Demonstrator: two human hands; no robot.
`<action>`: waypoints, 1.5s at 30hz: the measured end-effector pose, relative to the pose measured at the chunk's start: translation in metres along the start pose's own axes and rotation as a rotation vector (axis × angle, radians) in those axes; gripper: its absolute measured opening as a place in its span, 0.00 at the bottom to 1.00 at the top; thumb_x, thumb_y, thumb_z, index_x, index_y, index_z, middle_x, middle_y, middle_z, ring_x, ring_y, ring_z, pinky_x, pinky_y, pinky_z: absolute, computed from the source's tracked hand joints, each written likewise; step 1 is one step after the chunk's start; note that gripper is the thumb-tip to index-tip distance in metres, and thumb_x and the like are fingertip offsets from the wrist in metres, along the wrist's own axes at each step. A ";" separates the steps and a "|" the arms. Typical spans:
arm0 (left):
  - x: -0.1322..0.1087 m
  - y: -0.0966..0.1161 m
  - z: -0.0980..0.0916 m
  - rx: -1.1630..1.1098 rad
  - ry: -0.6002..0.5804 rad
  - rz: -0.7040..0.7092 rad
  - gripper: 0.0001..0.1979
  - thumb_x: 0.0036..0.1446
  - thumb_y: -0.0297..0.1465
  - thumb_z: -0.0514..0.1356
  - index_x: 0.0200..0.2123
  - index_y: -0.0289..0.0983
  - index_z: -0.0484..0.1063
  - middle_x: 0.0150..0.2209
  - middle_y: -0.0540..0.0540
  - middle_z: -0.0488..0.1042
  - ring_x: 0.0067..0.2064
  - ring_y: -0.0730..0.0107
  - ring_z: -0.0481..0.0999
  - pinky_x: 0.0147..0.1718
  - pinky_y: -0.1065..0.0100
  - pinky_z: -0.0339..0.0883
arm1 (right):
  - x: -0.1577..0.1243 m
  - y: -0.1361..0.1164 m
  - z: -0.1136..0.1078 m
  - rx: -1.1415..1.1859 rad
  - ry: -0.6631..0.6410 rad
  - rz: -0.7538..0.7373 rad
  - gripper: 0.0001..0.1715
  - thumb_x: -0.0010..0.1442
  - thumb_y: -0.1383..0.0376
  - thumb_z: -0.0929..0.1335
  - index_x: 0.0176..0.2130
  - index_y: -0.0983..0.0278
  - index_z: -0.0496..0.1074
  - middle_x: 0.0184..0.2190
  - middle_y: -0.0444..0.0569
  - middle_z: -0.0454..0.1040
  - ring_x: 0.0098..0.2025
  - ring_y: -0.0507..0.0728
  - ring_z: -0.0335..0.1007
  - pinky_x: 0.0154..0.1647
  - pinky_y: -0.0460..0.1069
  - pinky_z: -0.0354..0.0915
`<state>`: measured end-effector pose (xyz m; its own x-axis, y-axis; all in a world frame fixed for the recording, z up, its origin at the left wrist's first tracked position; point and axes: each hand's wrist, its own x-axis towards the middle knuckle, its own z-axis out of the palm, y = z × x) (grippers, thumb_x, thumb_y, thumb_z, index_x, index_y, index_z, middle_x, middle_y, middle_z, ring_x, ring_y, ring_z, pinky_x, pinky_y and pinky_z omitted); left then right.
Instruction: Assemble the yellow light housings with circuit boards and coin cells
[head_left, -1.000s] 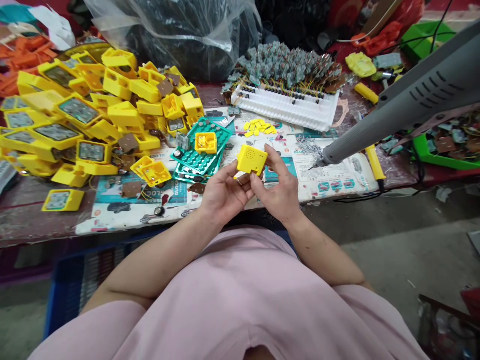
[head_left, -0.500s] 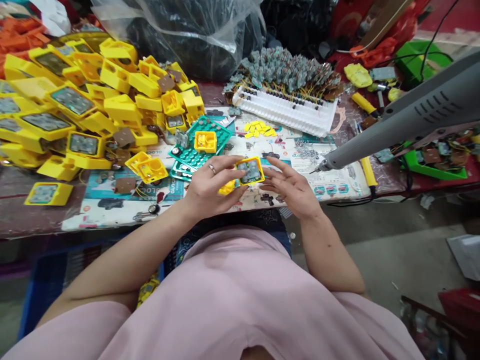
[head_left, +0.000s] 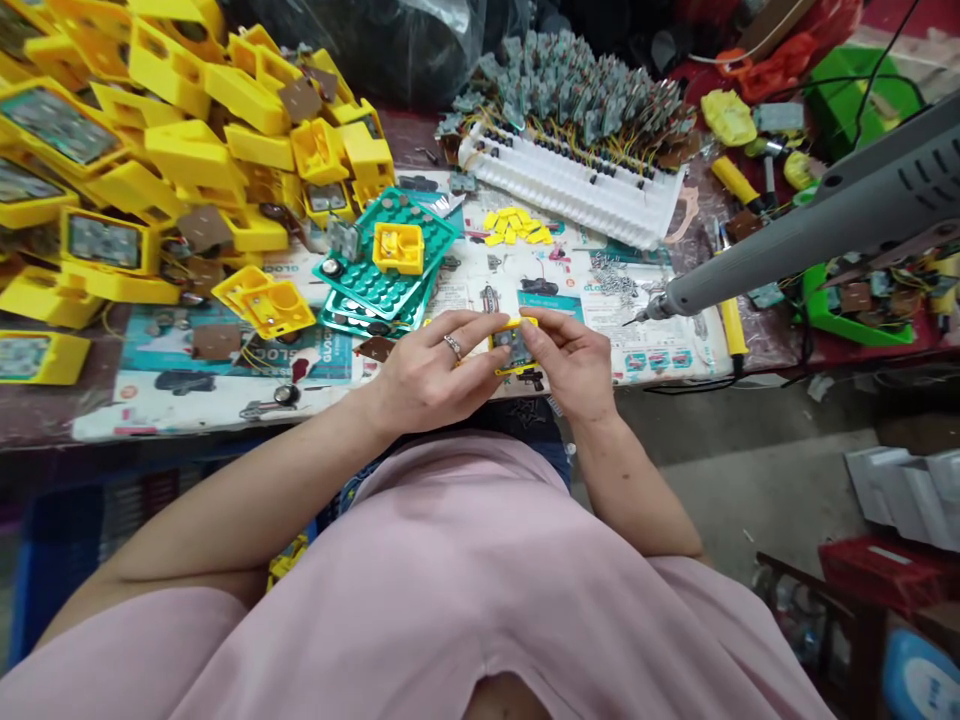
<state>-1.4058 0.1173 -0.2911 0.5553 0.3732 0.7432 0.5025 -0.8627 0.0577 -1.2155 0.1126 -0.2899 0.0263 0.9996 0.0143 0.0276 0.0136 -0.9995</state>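
Between my two hands is a small yellow plastic housing (head_left: 514,350) with a grey-green panel in its face. My left hand (head_left: 442,365) grips its left side, fingers bent over it. My right hand (head_left: 574,360) pinches its right edge with thumb and fingers. Fingers cover much of the housing. Beyond my left hand, an open yellow housing (head_left: 398,248) sits on stacked teal trays (head_left: 360,275) with round pockets. Further left lies a pair of yellow shells (head_left: 266,303) on the printed sheet.
Yellow housings (head_left: 195,165) are heaped on the left. A white rack (head_left: 562,185) with wired circuit boards stands at the back. Small yellow pieces (head_left: 516,226) and loose screws (head_left: 613,275) lie in the middle. A grey electric screwdriver (head_left: 750,255) reaches in from the right, near green bins (head_left: 855,310).
My right hand has closed onto the yellow housing; it was apart with fingers spread before. The housing has shifted slightly right and is more covered. The view has moved a little.
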 end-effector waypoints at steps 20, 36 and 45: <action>-0.002 -0.007 0.003 -0.343 -0.158 -0.479 0.07 0.53 0.37 0.66 0.35 0.42 0.77 0.51 0.39 0.78 0.48 0.53 0.78 0.50 0.49 0.70 | -0.001 0.009 -0.003 0.138 -0.239 0.204 0.40 0.49 0.45 0.76 0.57 0.53 0.66 0.47 0.46 0.79 0.45 0.57 0.79 0.46 0.55 0.79; -0.007 -0.005 0.005 -0.394 -0.114 -0.442 0.07 0.51 0.33 0.68 0.33 0.41 0.76 0.52 0.39 0.79 0.50 0.54 0.79 0.50 0.51 0.73 | -0.006 0.011 0.005 0.048 -0.173 0.094 0.43 0.44 0.44 0.77 0.51 0.54 0.60 0.38 0.44 0.76 0.38 0.55 0.78 0.40 0.52 0.77; -0.010 -0.010 0.008 -0.406 -0.107 -0.463 0.15 0.52 0.35 0.68 0.44 0.40 0.75 0.54 0.36 0.78 0.54 0.55 0.79 0.54 0.53 0.71 | -0.006 0.012 0.006 0.122 -0.193 0.157 0.40 0.47 0.45 0.77 0.53 0.54 0.62 0.46 0.46 0.76 0.46 0.56 0.78 0.46 0.53 0.78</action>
<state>-1.4108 0.1245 -0.3050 0.4138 0.7537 0.5106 0.4264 -0.6560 0.6228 -1.2213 0.1069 -0.3021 -0.1703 0.9761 -0.1352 -0.0822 -0.1508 -0.9851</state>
